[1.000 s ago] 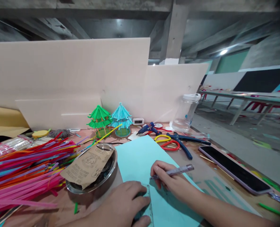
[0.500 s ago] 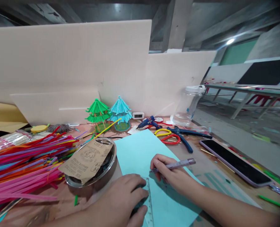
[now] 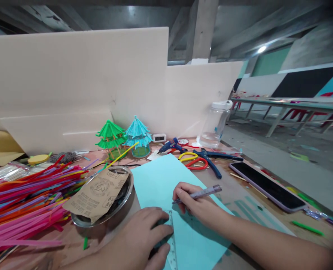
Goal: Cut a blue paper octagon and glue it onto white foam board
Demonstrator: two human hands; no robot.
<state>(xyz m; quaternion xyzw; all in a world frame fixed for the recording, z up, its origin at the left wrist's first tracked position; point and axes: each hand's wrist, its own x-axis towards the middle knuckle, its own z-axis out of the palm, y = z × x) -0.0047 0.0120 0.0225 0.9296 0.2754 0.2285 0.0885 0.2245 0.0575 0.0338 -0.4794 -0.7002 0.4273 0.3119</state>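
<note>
A light blue sheet of paper (image 3: 157,176) lies on the table in front of me. On it rests a clear ruler (image 3: 172,240), running lengthwise toward me. My left hand (image 3: 152,232) presses its spread, bent fingers down along the ruler's left edge. A greyish-purple pen (image 3: 205,192) is pinched in my right hand (image 3: 187,200), its tip at the paper just right of the ruler's far end. The side of my right hand rests on the sheet. Any mark under the pen is too faint to make out.
Colourful pipe cleaners (image 3: 28,202) and a metal bowl (image 3: 131,187) with brown card (image 3: 99,195) lie left. Behind stand green (image 3: 110,135) and blue (image 3: 138,131) roofed models, a glue gun (image 3: 170,145), scissors (image 3: 197,163), pliers (image 3: 211,161) and a bottle (image 3: 212,127). A phone (image 3: 267,185) lies right.
The whole scene has shifted slightly left in view as my head turned right. Both hands, the ruler and the pen keep nearly the same places on the paper.
</note>
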